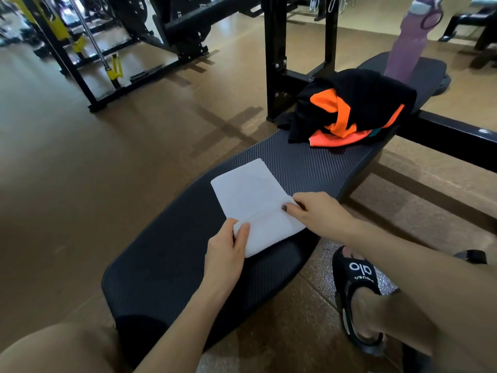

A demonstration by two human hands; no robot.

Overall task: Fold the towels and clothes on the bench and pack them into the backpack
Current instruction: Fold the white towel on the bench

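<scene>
- So, we see a white towel point(251, 200) lying flat on the near half of the black ribbed bench point(172, 265), near edge folded back onto itself in a thick band.
- Left hand point(227, 255) grips the near-left corner of that fold: thumb on top, fingers curled under the towel edge.
- Right hand point(318, 211) pinches the right end of the same fold; fingers curled, dark-painted thumbnail pressed on the cloth.
- Both hands sit on opposite ends of the folded band, towel between them, touching the bench pad.
- Further along the bench: a crumpled pile of black and orange clothes point(352, 109), unfolded, well apart from the towel, with a bit of teal showing at its right edge.
- Just beyond the pile at the far end, a purple water bottle point(410, 41) stands upright on the bench.
- Right of the bench on the floor: a foot in a black sandal point(359, 294) with white lettering on the strap.
- Black rack frame point(298, 47) stands just left of the clothes pile; yellow-and-black gym machines point(67, 33) at far left on the brown floor.
- We see no backpack in this view.
</scene>
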